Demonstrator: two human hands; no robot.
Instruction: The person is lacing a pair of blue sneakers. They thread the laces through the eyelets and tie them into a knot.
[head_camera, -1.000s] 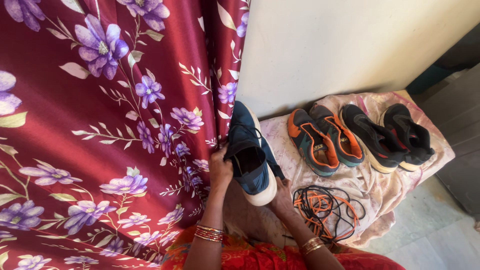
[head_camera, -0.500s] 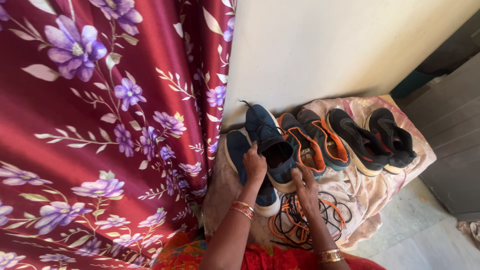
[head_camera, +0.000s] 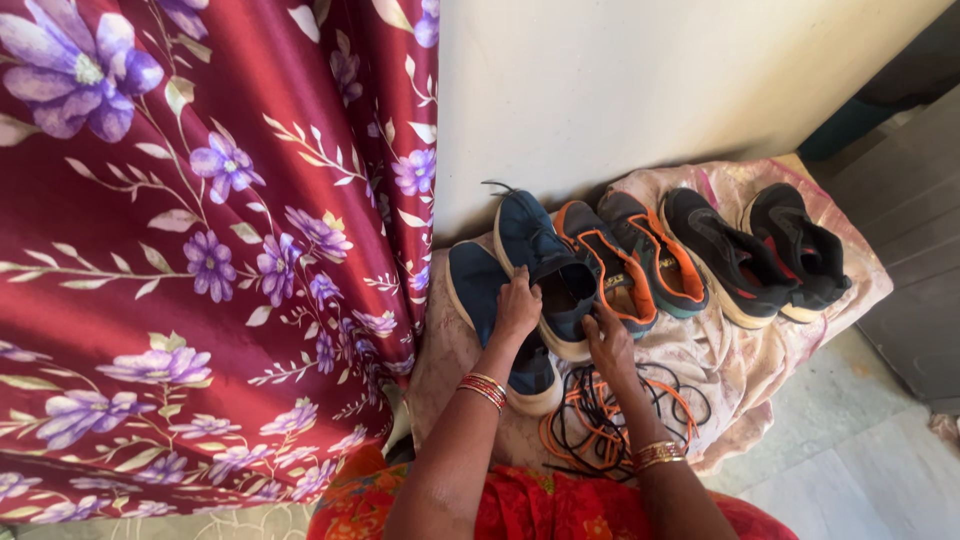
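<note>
My left hand grips the collar of a dark blue shoe that rests on the cloth-covered surface, toe toward the wall. My right hand touches the same shoe's heel from the right side. A second dark blue shoe lies just to its left, partly under my left forearm. A tangle of loose black and orange laces lies under my right wrist.
A pair of teal shoes with orange trim and a pair of black shoes stand in a row to the right. A maroon floral curtain hangs on the left. The cream wall stands behind, tiled floor at lower right.
I have brought the blue shoe down from in front of the curtain and set it on the cloth beside its mate, against the orange-trimmed pair. Both hands stay at its opening.
</note>
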